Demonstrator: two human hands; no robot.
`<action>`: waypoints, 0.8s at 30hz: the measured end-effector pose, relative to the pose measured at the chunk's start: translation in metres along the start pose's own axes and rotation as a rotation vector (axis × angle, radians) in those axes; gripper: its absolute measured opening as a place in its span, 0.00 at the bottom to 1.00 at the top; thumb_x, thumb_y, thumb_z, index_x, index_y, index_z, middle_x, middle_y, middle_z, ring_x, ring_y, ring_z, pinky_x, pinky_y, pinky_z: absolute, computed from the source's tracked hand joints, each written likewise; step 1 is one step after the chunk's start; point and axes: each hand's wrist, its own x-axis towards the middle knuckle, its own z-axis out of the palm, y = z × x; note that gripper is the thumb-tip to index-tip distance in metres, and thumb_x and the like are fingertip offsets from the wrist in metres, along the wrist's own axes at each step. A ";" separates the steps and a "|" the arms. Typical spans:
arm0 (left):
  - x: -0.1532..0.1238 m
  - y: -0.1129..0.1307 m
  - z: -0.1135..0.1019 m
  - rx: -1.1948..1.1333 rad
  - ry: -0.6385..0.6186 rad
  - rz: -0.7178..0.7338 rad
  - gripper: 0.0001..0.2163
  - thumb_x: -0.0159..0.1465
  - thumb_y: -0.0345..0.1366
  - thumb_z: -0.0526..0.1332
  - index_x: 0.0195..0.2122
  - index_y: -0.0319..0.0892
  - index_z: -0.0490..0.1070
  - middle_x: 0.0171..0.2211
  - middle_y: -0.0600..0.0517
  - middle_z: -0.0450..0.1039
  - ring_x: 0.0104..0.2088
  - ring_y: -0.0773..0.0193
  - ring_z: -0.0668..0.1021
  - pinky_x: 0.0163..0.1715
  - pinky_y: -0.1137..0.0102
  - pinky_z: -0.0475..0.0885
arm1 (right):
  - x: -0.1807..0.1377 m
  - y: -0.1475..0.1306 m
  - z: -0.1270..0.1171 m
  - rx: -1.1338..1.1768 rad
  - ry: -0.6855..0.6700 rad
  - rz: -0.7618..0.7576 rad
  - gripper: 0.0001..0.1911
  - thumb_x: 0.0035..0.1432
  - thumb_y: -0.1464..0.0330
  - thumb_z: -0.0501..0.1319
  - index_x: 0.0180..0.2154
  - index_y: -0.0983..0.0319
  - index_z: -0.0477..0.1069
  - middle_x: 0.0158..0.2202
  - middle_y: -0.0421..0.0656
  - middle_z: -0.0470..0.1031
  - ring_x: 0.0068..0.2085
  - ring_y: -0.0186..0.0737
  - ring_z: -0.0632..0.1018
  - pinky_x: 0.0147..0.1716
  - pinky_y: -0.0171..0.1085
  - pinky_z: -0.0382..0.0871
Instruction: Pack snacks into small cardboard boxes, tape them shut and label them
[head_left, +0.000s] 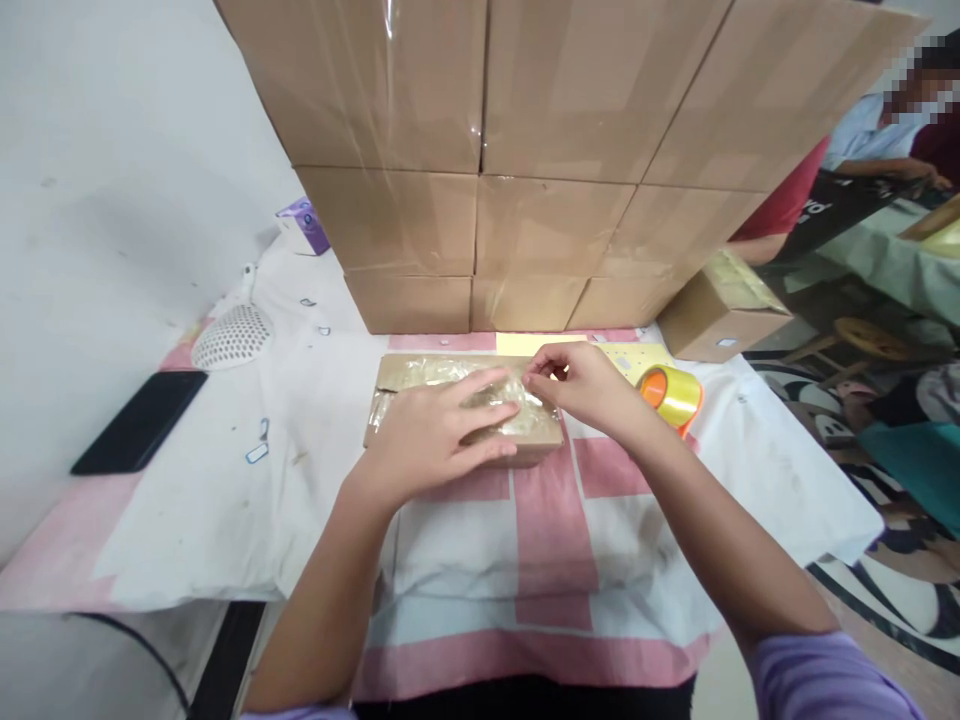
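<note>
A small cardboard box [536, 455] lies on the cloth in front of me, its top covered with shiny, wrinkled clear packing tape [427, 373]. My left hand [431, 430] rests on the box top with fingers spread, pressing over the tape. At the right end of the box, my right hand [577, 385] is closed in a pinch, fingertips down at the taped surface. Whatever is between those fingertips is too small to make out. Just right of my right wrist sits a roll of yellowish tape [675, 397] with an orange core.
Stacked cardboard boxes [551, 225] rise behind the work area. Another taped box [720, 310] stands at the table's right edge. On the left are a black phone [140, 422], a white perforated scoop [234, 336] and a purple box [306, 226]. Other people are at the far right.
</note>
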 end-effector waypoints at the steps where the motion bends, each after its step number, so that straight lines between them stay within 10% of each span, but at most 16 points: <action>1: 0.000 0.000 0.000 0.009 -0.022 0.044 0.18 0.69 0.55 0.56 0.54 0.59 0.77 0.65 0.55 0.67 0.43 0.57 0.81 0.38 0.66 0.73 | 0.000 0.000 0.001 -0.053 0.008 -0.017 0.05 0.56 0.69 0.63 0.28 0.61 0.73 0.26 0.40 0.75 0.29 0.38 0.73 0.30 0.37 0.64; 8: -0.001 -0.002 0.002 -0.023 -0.041 0.077 0.20 0.68 0.55 0.58 0.55 0.55 0.76 0.63 0.52 0.71 0.46 0.53 0.82 0.42 0.63 0.76 | 0.013 0.037 -0.005 -0.246 0.465 0.068 0.30 0.53 0.58 0.71 0.53 0.63 0.64 0.49 0.53 0.71 0.48 0.55 0.75 0.46 0.51 0.71; 11: -0.005 -0.004 0.004 0.033 -0.018 0.115 0.19 0.69 0.52 0.57 0.57 0.54 0.75 0.61 0.53 0.73 0.47 0.54 0.82 0.43 0.62 0.77 | -0.005 0.049 -0.007 -0.086 0.258 -0.037 0.33 0.58 0.54 0.67 0.60 0.59 0.61 0.56 0.53 0.69 0.56 0.56 0.72 0.54 0.54 0.69; 14: -0.008 -0.008 0.008 0.088 0.060 0.214 0.19 0.68 0.48 0.60 0.58 0.51 0.73 0.58 0.52 0.75 0.46 0.54 0.82 0.45 0.60 0.77 | -0.039 0.047 0.005 -0.003 -0.118 -0.251 0.60 0.46 0.52 0.75 0.71 0.54 0.44 0.69 0.55 0.52 0.68 0.61 0.59 0.61 0.55 0.65; 16: -0.009 -0.013 0.011 0.121 0.137 0.302 0.21 0.66 0.44 0.64 0.60 0.50 0.72 0.57 0.52 0.77 0.43 0.56 0.82 0.44 0.61 0.76 | -0.056 0.044 0.021 0.030 -0.136 -0.269 0.67 0.43 0.56 0.77 0.72 0.53 0.36 0.69 0.54 0.46 0.69 0.60 0.58 0.63 0.52 0.65; 24: -0.040 -0.026 0.019 0.273 0.450 0.365 0.32 0.58 0.34 0.69 0.64 0.59 0.67 0.47 0.56 0.82 0.31 0.56 0.81 0.35 0.60 0.73 | -0.084 0.055 0.024 0.144 0.449 -0.260 0.53 0.41 0.57 0.77 0.64 0.52 0.53 0.58 0.50 0.56 0.62 0.57 0.66 0.61 0.53 0.67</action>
